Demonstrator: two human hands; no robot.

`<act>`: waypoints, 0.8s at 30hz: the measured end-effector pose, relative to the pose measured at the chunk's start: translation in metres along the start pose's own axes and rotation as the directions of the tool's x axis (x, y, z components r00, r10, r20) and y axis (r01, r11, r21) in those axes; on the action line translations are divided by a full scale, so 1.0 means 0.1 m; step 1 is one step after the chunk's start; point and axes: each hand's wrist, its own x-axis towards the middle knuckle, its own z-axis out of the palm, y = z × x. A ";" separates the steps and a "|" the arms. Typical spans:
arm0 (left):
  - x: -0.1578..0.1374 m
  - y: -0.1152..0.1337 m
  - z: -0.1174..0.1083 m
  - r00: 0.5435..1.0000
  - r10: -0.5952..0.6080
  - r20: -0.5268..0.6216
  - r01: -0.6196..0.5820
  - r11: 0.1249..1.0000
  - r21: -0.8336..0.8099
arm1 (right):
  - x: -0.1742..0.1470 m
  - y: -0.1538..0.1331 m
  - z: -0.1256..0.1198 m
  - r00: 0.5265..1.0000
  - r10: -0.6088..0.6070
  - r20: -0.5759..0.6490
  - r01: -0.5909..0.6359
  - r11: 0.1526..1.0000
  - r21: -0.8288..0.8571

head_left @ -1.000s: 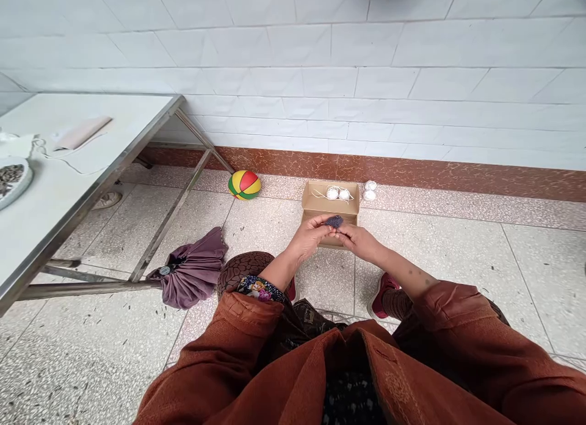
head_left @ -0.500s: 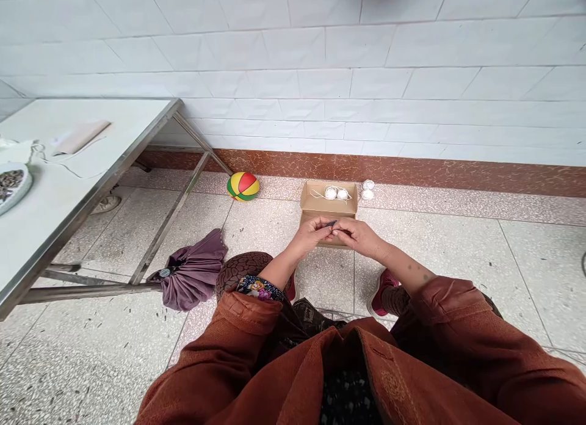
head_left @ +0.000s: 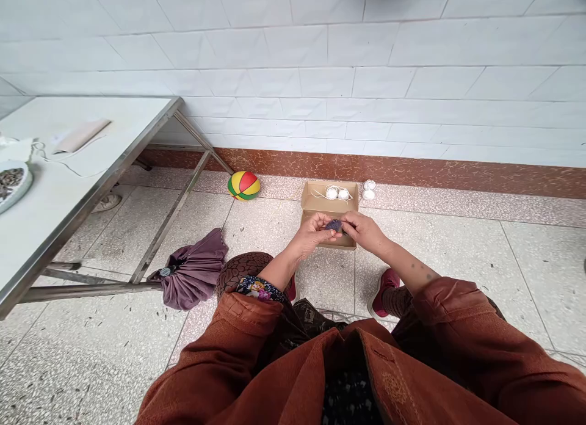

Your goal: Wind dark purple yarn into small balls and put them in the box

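A small ball of dark purple yarn [head_left: 333, 225] sits in the fingers of my left hand [head_left: 312, 232], its ridged, wound surface partly showing. Just to the right, my right hand [head_left: 364, 231] is closed in a pinch at the ball's edge; whatever lies between the fingertips is too small to make out. Both hands are over an open cardboard box [head_left: 309, 199] on the floor. In the far half of the box lie two balls of white yarn [head_left: 337, 193] with loose strands. Two more white yarn balls [head_left: 368, 190] rest beside the box.
On the left stands a white table [head_left: 86, 162] with metal legs, bearing a dish of seeds [head_left: 18, 187] and a beige pouch [head_left: 85, 135]. A folded purple umbrella [head_left: 196, 269] leans by its leg. A colourful ball [head_left: 244, 185] lies near the tiled wall [head_left: 284, 101].
My hands have drawn slightly apart, the right one shifting up and to the right. More of the dark yarn ball now shows between them.
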 end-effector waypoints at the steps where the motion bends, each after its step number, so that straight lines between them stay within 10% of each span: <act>1: 0.01 0.00 -0.01 1.000 0.007 -0.010 -0.007 1.000 -0.012 | -0.02 -0.02 0.00 1.000 -0.007 0.012 0.007 1.000 0.006; 9: 0.07 -0.09 -0.08 0.996 0.012 -0.092 0.000 0.992 0.129 | -0.04 -0.15 -0.05 0.980 -0.127 0.151 0.115 0.990 0.087; 13: 0.07 -0.12 -0.04 0.999 0.005 0.052 -0.020 0.960 0.279 | 0.02 -0.12 -0.09 0.992 -0.105 0.076 0.098 0.990 0.101; 24: -0.03 0.02 0.02 0.999 0.026 0.046 -0.027 0.999 0.021 | -0.04 0.08 0.08 0.997 0.028 0.067 -0.033 0.997 0.073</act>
